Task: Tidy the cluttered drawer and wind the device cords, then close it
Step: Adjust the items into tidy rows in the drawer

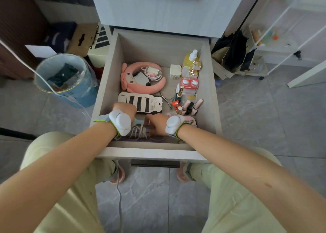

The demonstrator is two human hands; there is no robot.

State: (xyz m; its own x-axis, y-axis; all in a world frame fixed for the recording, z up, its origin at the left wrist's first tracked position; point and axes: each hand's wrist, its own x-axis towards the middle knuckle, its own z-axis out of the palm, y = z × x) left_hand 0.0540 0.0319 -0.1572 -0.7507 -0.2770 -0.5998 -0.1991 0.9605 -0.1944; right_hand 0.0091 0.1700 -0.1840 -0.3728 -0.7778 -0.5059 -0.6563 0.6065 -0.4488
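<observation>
I have both hands in the open drawer (112, 59): right hand (155, 123) grip clamped on the grey cord bundle (138, 131); left hand (125, 109) grip hidden, cannot tell.

Both wrists hide the left hand's (124, 109) fingers and most of the grey cord bundle (139, 132).

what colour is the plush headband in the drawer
Pink, with a cartoon face; the headband shows in the head view, at the drawer's back left.

Both hands are reaching into an open drawer (208, 84): the left hand (125, 109) over a hairpin card (141, 102), the right hand (156, 124) touching bundled grey cords (138, 131).
</observation>
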